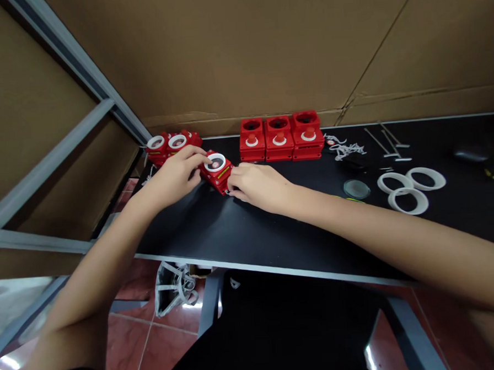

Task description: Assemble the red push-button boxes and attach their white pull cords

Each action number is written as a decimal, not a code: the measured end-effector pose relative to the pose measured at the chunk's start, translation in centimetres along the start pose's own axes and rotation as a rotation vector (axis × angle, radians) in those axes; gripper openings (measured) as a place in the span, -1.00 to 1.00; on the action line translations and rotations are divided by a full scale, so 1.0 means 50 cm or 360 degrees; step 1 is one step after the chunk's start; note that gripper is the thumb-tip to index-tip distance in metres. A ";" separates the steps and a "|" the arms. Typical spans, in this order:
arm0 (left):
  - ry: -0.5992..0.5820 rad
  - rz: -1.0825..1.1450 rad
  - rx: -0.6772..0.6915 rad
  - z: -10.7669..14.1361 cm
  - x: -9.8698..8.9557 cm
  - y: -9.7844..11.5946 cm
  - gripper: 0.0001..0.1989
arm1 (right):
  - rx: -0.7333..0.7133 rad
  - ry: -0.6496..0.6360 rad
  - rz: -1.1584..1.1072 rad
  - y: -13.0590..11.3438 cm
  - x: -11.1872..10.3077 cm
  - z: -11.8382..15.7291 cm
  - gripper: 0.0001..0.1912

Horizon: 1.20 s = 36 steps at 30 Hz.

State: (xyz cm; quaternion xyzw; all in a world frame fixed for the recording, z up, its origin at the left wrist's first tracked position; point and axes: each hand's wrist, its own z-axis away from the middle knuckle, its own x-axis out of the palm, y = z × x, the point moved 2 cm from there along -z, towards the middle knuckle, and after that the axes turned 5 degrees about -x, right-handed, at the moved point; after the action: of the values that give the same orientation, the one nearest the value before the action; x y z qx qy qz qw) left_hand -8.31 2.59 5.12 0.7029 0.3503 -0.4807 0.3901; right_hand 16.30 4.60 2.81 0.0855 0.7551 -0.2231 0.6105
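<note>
A red box with a white ring [215,163] around a dark round window lies between my hands, turned at an angle on the black table. My left hand [176,177] grips it from the left, its fingertips over the ring's left edge. On the other side, my right hand [257,185] has its fingers bent and pressed together at the box's right edge. A small pale bit shows by the lower corner under those fingers; what it is I cannot make out. Just behind my left hand sit two similar red boxes [157,151] with white rings, partly covered.
Three red units with knobs [278,140] stand in a row near the cardboard wall [240,53]. Further right lie tangled white cords [347,150], thin rods [377,142], a clear disc [356,188] and three white rings [408,201]. A metal frame [74,128] rises at left.
</note>
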 end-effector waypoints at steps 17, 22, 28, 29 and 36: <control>-0.0004 -0.0005 -0.0333 -0.098 0.046 -0.029 -0.74 | 0.0243 -0.0152 0.0281 -0.067 0.008 0.055 -0.70; 0.0237 -0.0164 -0.0301 -0.083 0.067 -0.015 -0.59 | 0.0362 -0.0210 0.0337 -0.056 0.011 0.138 -0.87; 0.0407 -0.0157 0.0111 -0.060 0.078 0.021 -0.71 | 0.0374 -0.0063 0.0281 -0.022 0.022 0.164 -0.84; 0.0378 -0.0117 0.0215 -0.058 0.078 0.026 -0.75 | 0.0374 -0.0025 0.0271 -0.018 0.024 0.166 -0.85; -0.0141 0.0161 0.0416 -0.041 0.085 0.043 -0.72 | 0.0275 0.0215 0.0155 -0.012 0.044 0.171 -0.89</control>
State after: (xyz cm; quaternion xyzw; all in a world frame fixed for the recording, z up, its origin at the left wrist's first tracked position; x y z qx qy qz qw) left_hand -4.38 3.96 2.02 0.7426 0.2312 -0.5324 0.3341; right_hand 23.09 -0.03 -0.46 0.1892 0.7675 -0.2512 0.5586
